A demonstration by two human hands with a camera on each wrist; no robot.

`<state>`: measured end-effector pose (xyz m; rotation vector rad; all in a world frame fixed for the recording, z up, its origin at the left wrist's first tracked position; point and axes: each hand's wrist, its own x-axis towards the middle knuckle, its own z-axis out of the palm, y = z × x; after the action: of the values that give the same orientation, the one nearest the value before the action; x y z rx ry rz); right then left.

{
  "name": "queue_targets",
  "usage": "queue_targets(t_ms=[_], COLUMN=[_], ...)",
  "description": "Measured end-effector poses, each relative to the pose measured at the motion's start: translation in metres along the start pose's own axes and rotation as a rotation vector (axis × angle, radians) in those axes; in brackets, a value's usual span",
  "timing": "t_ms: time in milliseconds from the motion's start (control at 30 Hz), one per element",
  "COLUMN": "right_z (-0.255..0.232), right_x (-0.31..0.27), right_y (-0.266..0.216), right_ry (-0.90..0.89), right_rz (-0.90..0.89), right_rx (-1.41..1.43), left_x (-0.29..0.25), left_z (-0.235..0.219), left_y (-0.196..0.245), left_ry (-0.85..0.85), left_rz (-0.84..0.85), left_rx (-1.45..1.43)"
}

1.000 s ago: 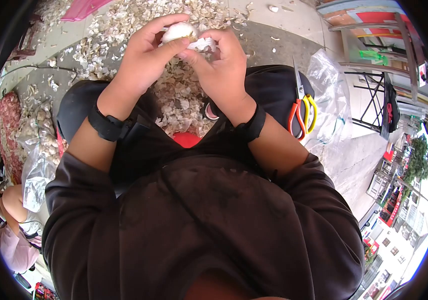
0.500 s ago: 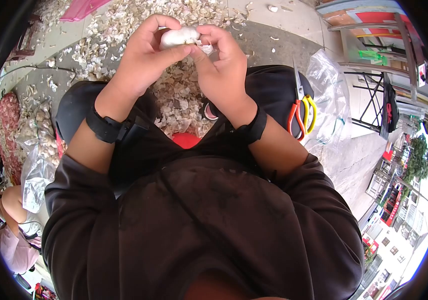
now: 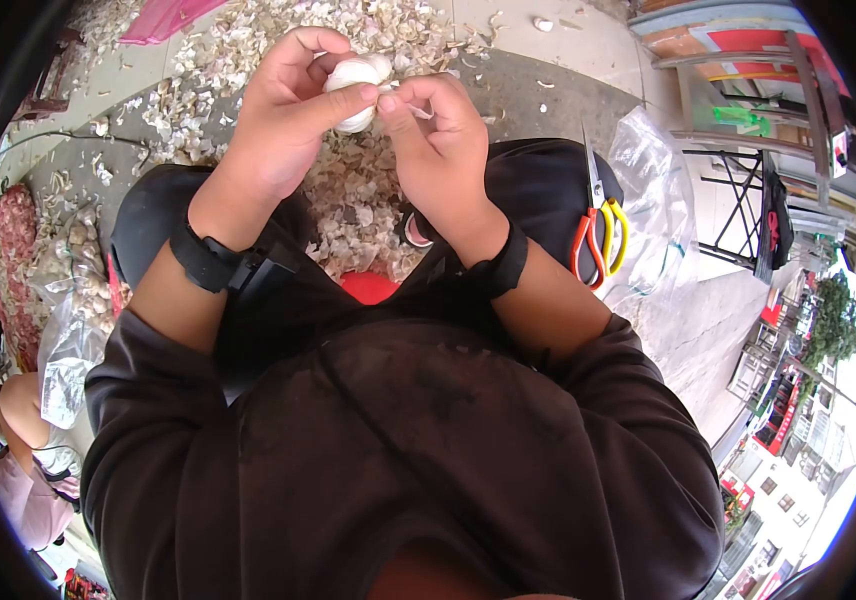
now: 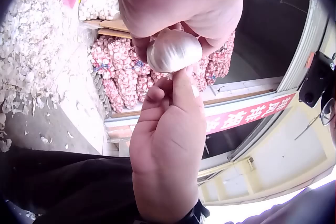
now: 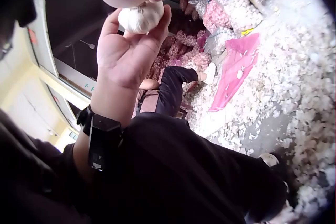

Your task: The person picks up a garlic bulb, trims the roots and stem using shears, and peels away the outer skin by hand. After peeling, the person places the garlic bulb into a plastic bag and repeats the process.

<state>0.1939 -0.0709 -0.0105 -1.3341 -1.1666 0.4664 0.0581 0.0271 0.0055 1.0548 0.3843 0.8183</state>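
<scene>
A white garlic bulb (image 3: 353, 72) is held up between the two hands, in front of the person and above the floor littered with dry peelings (image 3: 368, 200). One end of the bulb, where its ribs draw together, faces the right hand (image 3: 436, 150); the opposite, rounded side sits toward the left hand (image 3: 293, 115). The line through its two ends therefore runs roughly from left hand to right hand, and the bulb is broader across that line than along it. Whether the root or the stem faces the right hand, I cannot tell.

The left hand cradles the bulb, its fingers curled round the far side and the thumb laid across the near face, pointing toward the right hand. The right hand's thumb and forefinger come together in a narrow pinch at the bulb's edge, the other fingers folded in toward the palm. Both forearms reach forward from bent elbows and slant inward, each wrist with a black strap (image 3: 210, 255).

Scissors (image 3: 598, 225) with red and yellow handles rest on the right knee, blades pointing away from the body.
</scene>
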Motion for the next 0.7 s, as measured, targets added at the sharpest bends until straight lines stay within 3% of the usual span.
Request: queue_targets(t_ms=[100,200,300,400,433,533,600,700], right_z=[0.004,0.009,0.007,-0.003,-0.002,0.0,0.002,-0.001], right_x=[-0.002,-0.003,-0.001,0.005,0.006,0.006,0.006,0.006], right_y=[0.004,-0.001,-0.012,-0.01,-0.008,-0.005,-0.006,0.004], right_ry=[-0.088,-0.045,-0.004,-0.169,-0.165,-0.154,-0.15,-0.203], right_rz=[0.184,0.386,0.553,0.626,0.564,0.403,0.322,0.061], right_rx=[0.171,0.665,0.78,0.78,0.767,0.736,0.727,0.401], left_x=[0.001,0.003,0.004,0.004,0.004,-0.001,-0.004,-0.002], left_z=[0.012,0.007,0.009,0.007,0.006,0.007,0.007,0.005], left_y=[0.007,-0.004,-0.002,0.001,0.001,0.01,0.007,0.01], left_ry=[0.026,-0.008,-0.073,-0.145,-0.17,-0.215,-0.184,-0.179], left_rz=[-0.014,0.122,0.236,0.255,0.252,-0.049,-0.08,-0.145], left_rx=[0.124,0.286,0.405,0.483,0.504,0.409,0.393,0.355])
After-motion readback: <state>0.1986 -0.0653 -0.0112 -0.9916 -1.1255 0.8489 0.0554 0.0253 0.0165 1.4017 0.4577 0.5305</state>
